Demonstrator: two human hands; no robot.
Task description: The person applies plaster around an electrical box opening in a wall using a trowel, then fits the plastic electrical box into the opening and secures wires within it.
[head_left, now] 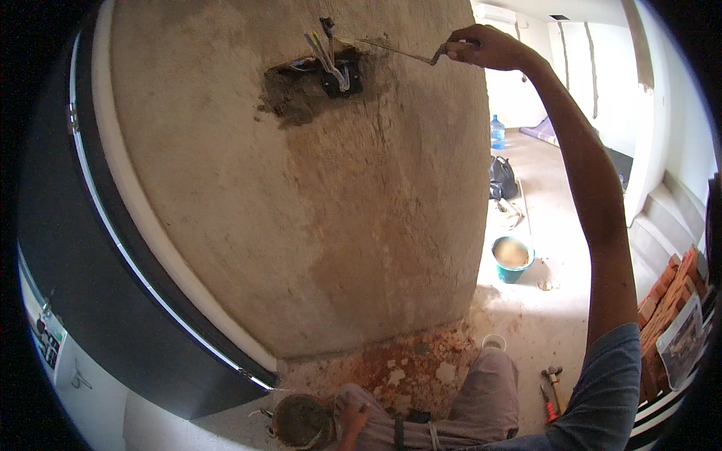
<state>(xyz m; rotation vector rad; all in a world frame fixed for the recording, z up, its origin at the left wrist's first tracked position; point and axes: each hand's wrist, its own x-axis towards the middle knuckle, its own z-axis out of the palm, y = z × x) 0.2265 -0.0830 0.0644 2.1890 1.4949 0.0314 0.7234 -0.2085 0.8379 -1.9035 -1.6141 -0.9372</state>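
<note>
My right hand (481,46), arm stretched up, is closed round the handle of a trowel (402,50). The trowel's thin blade points left along the wall (226,188), close to the upper right of a black electrical box (331,89). Several wires (325,59) stick out of the box, and dark, damp mortar (289,101) surrounds the recess. Low in the view, my left hand (353,418) lies on my bent knee with its fingers stretched out, holding nothing. Just left of it stands a bucket (301,419) with grey mortar inside.
Brick rubble (410,372) covers the floor at the wall's foot. A hammer (554,382) and a red-handled tool (550,406) lie right of my leg. Further off are a green bucket (511,272), a black bag (502,179) and stacked bricks (673,289). A dark panel (113,301) borders the left.
</note>
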